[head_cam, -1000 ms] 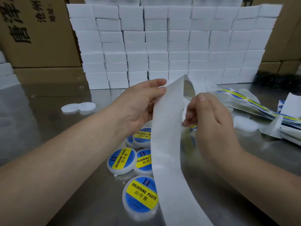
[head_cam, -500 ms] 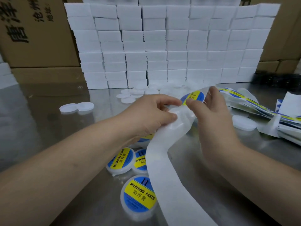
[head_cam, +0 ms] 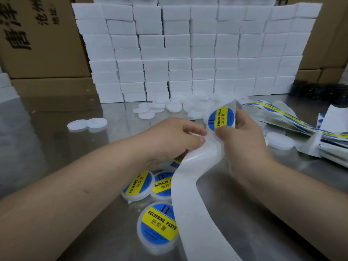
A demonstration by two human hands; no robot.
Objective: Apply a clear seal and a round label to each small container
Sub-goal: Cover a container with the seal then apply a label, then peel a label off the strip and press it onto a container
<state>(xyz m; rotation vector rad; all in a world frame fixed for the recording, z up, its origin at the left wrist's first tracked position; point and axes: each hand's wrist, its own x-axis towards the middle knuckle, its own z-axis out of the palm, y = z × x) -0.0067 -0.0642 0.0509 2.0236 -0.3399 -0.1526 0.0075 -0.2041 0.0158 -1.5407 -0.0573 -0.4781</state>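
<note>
Head view: a round label (head_cam: 221,119) is pinched by the right hand (head_cam: 243,140) and held above the table (head_cam: 47,147); the strip (head_cam: 190,194) is gripped by the left hand (head_cam: 175,140) just beside it; a second ago only the strip's blank back was shown, so the label is judged nearly peeled; labelled containers (head_cam: 159,226) lie below the hands; plain ones (head_cam: 156,110) are piled further back.
</note>
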